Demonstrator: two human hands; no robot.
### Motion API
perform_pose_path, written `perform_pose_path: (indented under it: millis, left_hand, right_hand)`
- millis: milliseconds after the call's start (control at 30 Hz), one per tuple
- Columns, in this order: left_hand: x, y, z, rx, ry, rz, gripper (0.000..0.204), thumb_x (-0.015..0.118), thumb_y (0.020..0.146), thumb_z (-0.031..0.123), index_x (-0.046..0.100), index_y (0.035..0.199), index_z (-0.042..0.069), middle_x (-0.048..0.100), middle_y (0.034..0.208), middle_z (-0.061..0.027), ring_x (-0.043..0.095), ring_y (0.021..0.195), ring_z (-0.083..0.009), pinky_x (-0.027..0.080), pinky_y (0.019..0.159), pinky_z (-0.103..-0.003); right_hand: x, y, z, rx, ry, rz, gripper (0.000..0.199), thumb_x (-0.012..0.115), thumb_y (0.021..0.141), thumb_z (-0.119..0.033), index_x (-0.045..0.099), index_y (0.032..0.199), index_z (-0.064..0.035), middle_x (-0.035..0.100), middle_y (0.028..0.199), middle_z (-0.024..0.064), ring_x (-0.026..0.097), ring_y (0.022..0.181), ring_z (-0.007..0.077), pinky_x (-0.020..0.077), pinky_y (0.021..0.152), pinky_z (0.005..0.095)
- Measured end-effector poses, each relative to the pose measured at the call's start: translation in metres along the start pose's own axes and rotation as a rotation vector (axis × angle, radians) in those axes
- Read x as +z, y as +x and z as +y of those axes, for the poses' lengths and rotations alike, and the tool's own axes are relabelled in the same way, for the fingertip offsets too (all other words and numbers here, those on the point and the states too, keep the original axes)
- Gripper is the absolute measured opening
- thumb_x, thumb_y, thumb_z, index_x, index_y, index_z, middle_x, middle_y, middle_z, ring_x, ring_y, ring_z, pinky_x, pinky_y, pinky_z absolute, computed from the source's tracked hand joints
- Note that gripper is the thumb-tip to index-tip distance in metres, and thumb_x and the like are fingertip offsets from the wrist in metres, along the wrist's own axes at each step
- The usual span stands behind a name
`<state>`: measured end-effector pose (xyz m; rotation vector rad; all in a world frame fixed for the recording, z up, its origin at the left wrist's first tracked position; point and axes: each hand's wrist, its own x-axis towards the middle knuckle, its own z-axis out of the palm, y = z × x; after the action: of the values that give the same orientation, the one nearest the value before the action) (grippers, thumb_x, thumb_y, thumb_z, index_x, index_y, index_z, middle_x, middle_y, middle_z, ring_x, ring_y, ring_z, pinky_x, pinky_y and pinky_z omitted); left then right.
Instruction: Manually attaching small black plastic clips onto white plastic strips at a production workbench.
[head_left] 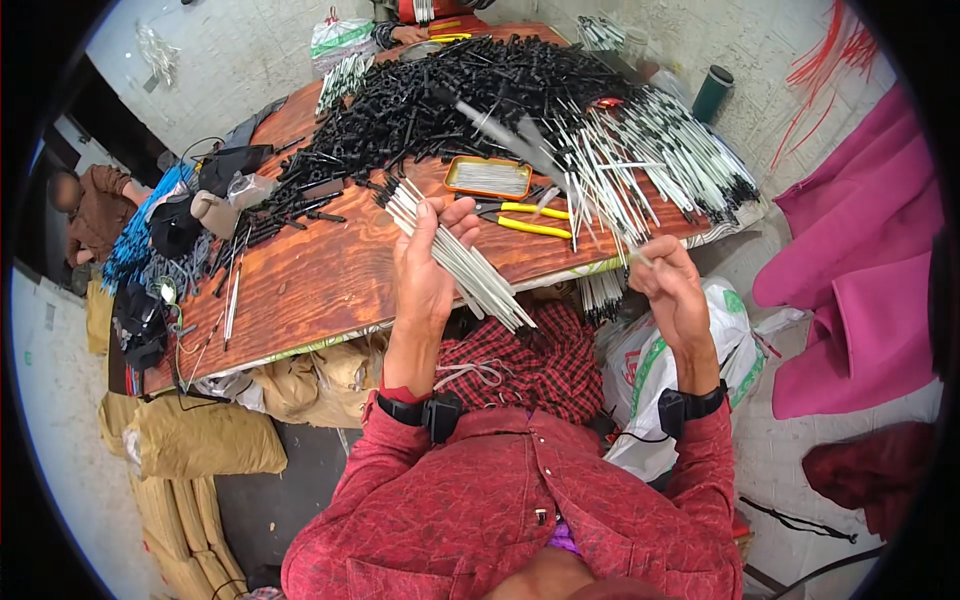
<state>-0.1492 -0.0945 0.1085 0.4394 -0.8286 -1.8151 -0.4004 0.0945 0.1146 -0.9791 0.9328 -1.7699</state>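
Rod bundle (pixel 470 275) held at near edge of surface (pixel 310 290)

Left hand (pixel 425 255) gripped the bundle, thumb across the white shafts; bundle slanted over the surface's near edge, dark tips at its lower end. Right hand (pixel 672 285) was raised well apart, fingers pinched on a blurred white rod (pixel 545 160); exact count unclear. Yellow-handled pliers (pixel 535 226) lay between and just beyond the hands; a tin (pixel 449 178) of thin grey pieces sat behind them. Black parts (pixel 400 100) were heaped farther back. Loose rods (pixel 680 150) lay at right, near a green flask (pixel 712 95).
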Motion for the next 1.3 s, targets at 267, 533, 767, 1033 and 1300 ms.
perform_pose_path:
  millis: [267, 533, 767, 1033, 1300]
  left_hand:
    - [0.032, -0.014, 0.005, 0.037, 0.072, -0.036, 0.032, 0.053, 0.11, 0.03, 0.057, 0.127, 0.002, 0.07, 0.12, -0.0194, 0.07, 0.105, -0.0243, 0.058, 0.095, -0.038]
    - [0.027, -0.011, 0.0, 0.045, 0.034, -0.043, 0.038, 0.053, 0.11, 0.024, 0.052, 0.142, 0.003, 0.07, 0.117, -0.014, 0.068, 0.109, -0.023, 0.057, 0.097, -0.038]
    - [0.029, -0.016, 0.004, -0.061, -0.033, -0.18, 0.047, 0.057, 0.108, 0.029, 0.046, 0.149, 0.008, 0.07, 0.113, -0.0104, 0.068, 0.111, -0.0238, 0.056, 0.097, -0.04]
    - [0.034, -0.022, 0.007, -0.147, -0.108, -0.382, 0.03, 0.053, 0.11, 0.026, 0.054, 0.133, 0.007, 0.057, 0.096, -0.0044, 0.057, 0.085, -0.0154, 0.053, 0.083, -0.036]
    - [0.047, -0.043, 0.017, -0.392, 0.0, -0.522, 0.018, 0.054, 0.108, 0.02, 0.057, 0.121, 0.007, 0.071, 0.118, -0.0237, 0.074, 0.088, -0.0296, 0.063, 0.078, -0.042]
  right_hand:
    - [0.021, -0.005, 0.023, 0.118, -0.474, -0.046, 0.022, 0.058, 0.102, -0.018, 0.062, 0.115, -0.0004, 0.056, 0.088, -0.0049, 0.047, 0.08, 0.0035, 0.0391, 0.073, 0.0216]
    - [0.027, -0.009, 0.045, 0.178, -0.304, 0.032, 0.018, 0.06, 0.102, -0.02, 0.059, 0.108, -0.0034, 0.05, 0.079, -0.0061, 0.042, 0.071, 0.0033, 0.0319, 0.064, 0.0212]
    - [0.018, -0.012, 0.052, 0.416, 0.064, -0.038, 0.012, 0.059, 0.103, -0.019, 0.06, 0.106, -0.0077, 0.04, 0.069, -0.0073, 0.032, 0.059, 0.004, 0.0246, 0.055, 0.0231]
    - [0.03, -0.035, 0.055, 0.356, -0.494, -0.191, 0.016, 0.061, 0.102, -0.02, 0.058, 0.107, -0.005, 0.059, 0.08, 0.0006, 0.054, 0.071, 0.0122, 0.0426, 0.063, 0.0298]
    - [0.059, -0.003, 0.019, -0.262, -0.776, -0.345, 0.083, 0.083, 0.082, -0.04, 0.045, 0.146, -0.0003, 0.054, 0.137, 0.0225, 0.057, 0.126, 0.0371, 0.0451, 0.105, 0.0448]
